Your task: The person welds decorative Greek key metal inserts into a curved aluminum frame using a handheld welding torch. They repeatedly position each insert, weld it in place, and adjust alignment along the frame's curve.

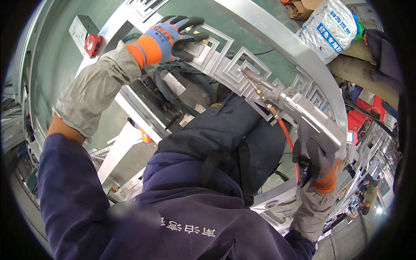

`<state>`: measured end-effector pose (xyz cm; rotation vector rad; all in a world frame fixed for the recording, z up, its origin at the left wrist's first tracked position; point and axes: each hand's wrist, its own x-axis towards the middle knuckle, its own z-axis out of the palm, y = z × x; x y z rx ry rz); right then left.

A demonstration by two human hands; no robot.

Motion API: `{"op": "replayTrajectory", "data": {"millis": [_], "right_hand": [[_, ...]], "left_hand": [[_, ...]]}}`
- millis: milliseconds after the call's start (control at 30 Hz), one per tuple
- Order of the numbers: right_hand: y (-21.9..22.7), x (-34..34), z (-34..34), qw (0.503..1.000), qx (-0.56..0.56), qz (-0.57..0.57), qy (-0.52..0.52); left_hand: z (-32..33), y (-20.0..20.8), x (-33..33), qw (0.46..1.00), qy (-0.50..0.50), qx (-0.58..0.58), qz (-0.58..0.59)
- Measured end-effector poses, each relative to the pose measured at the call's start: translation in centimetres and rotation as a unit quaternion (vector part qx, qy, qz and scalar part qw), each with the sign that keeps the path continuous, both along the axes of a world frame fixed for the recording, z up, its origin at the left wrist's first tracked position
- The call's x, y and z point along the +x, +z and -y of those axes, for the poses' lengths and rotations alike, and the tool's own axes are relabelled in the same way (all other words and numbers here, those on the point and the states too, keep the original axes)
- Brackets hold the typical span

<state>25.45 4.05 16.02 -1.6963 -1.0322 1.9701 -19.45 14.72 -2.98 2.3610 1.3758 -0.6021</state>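
Pointing a silver handheld tool (pixel 311 113) toward 10 o'clock, the gloved right hand (pixel 317 161) is clamped on its rear, just past 3 o'clock. The narrow tip (pixel 253 77) lies over the metal lattice panel (pixel 232 78), which runs from 11 to 2 o'clock; whether they touch cannot be told. The gloved left hand (pixel 168 40) rests at 11, fingers parted on the lattice, any clamping impossible to tell. A red tape measure (pixel 92 45) sits at 10 o'clock, a white bag (pixel 330 30) at 2.

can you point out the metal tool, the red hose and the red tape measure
Metal tool (pixel 313 118): head view, middle of its silver body.
Red hose (pixel 287 137): head view, its upper stretch.
Red tape measure (pixel 91 46): head view, its case.
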Motion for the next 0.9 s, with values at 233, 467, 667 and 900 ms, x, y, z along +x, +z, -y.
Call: {"op": "replayTrajectory", "data": {"millis": [233,467,667,900], "right_hand": [[1.3,0.3,-0.3,0.981,0.172,0.093,-0.002],[-4.0,2.4,-2.2,0.928,0.316,0.172,-0.101],[-15.6,7.3,-4.5,0.815,0.397,0.405,-0.12],[-17.6,5.9,-5.7,0.792,0.245,0.541,-0.143]], "left_hand": [[0.2,2.6,1.0,0.989,-0.024,0.078,0.125],[0.2,3.0,1.3,0.986,-0.047,0.099,0.122],[0.1,3.7,1.2,0.985,-0.075,0.109,0.114],[0.7,5.7,2.2,0.989,-0.032,0.076,0.124]]}}
